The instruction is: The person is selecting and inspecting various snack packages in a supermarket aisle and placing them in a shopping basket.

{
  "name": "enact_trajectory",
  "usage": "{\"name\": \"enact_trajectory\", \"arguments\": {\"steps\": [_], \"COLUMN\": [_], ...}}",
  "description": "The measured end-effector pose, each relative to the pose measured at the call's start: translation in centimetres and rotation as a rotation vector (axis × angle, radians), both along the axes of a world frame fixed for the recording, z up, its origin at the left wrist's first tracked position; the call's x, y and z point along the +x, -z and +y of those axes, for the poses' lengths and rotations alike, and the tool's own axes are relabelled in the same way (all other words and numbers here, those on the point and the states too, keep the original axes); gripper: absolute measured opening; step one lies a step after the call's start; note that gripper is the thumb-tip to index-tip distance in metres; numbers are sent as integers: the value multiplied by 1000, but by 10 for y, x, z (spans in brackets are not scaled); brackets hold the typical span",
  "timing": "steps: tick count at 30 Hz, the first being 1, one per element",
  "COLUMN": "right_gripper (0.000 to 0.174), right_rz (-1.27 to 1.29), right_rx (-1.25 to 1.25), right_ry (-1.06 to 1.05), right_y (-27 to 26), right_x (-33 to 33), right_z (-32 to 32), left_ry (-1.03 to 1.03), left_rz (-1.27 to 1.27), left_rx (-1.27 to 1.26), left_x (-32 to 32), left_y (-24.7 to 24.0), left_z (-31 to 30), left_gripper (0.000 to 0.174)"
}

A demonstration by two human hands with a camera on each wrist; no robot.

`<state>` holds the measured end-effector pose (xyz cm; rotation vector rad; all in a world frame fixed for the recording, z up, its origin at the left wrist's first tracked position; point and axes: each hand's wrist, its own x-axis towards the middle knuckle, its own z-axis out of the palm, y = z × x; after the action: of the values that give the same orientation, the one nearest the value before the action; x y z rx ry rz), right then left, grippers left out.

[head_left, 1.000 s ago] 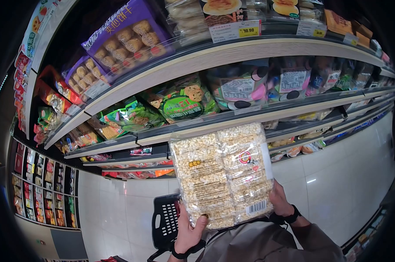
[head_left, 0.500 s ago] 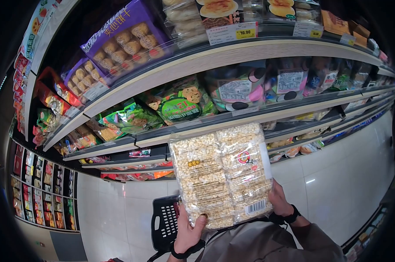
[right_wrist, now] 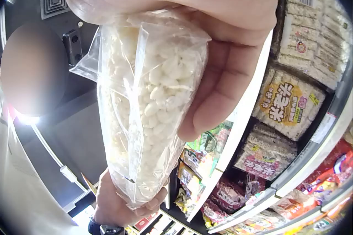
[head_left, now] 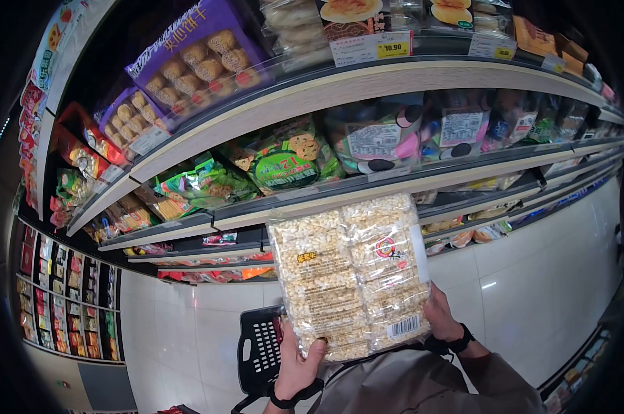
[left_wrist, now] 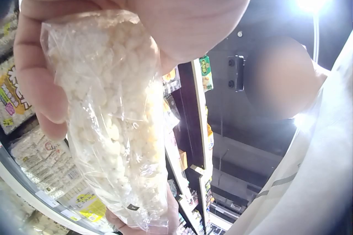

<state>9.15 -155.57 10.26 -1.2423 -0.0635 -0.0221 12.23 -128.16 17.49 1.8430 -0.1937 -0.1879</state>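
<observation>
A clear plastic pack of puffed-rice bars (head_left: pixel 346 265) is held up in front of the person's body, its printed face with a barcode toward the head camera. At its lower left, my left hand (head_left: pixel 298 366) grips the edge, thumb on the printed face and fingers behind. My right hand (head_left: pixel 443 317) holds the lower right edge. In the left wrist view, the curled fingers (left_wrist: pixel 41 64) wrap the pack's narrow side (left_wrist: pixel 113 97). From the right wrist, the other end (right_wrist: pixel 149 92) shows between palm and bent fingers (right_wrist: pixel 223 89).
Behind the pack run supermarket shelves (head_left: pixel 312 96) with purple biscuit bags (head_left: pixel 201 62), green cookie bags (head_left: pixel 284 162) and price tags. A black shopping basket (head_left: pixel 260 345) is low beside the left hand. Similar rice-bar packs (right_wrist: pixel 289 100) sit on a shelf in the right wrist view.
</observation>
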Motion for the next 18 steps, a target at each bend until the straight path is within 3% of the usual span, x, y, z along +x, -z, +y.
{"name": "enact_trajectory", "arguments": {"steps": [18], "right_gripper": [72], "right_rz": [13], "right_rx": [15], "right_ry": [10], "right_y": [0], "right_x": [1], "right_z": [-2], "left_ry": [10], "left_rz": [28], "left_rx": [10], "left_x": [5], "left_y": [-2], "left_z": [-4], "left_gripper": [50]}}
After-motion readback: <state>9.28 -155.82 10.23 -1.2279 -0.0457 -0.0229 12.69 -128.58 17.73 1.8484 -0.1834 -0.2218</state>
